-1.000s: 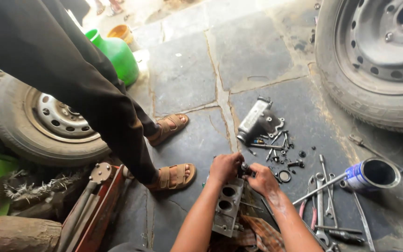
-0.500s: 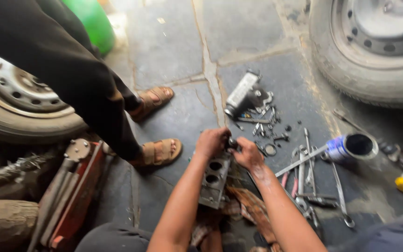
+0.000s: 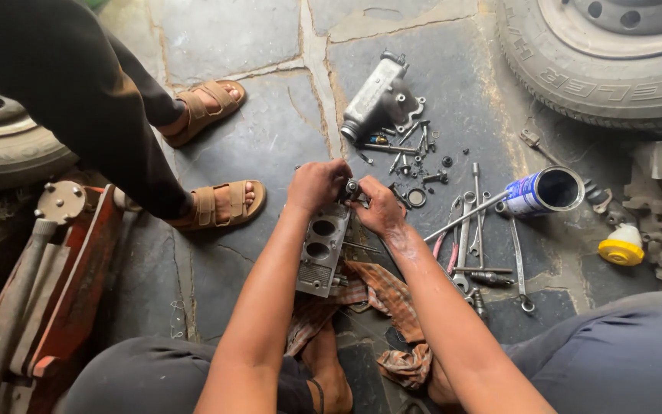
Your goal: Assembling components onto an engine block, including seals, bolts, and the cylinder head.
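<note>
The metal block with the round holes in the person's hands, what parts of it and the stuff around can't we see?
- Far end of the metal block, head view: covered by the left hand and right hand.
- The small part at their fingertips: hidden by the fingers, too small to tell.
- Block's near end: lies on the rag, underside hidden.
- Tyre: cut off by the top edge.
- Standing person's leg: body cut off.

Daylit floor of dark, uneven stone slabs (image 3: 254, 138) with pale, cracked mortar joints (image 3: 317, 69) between them.
</note>
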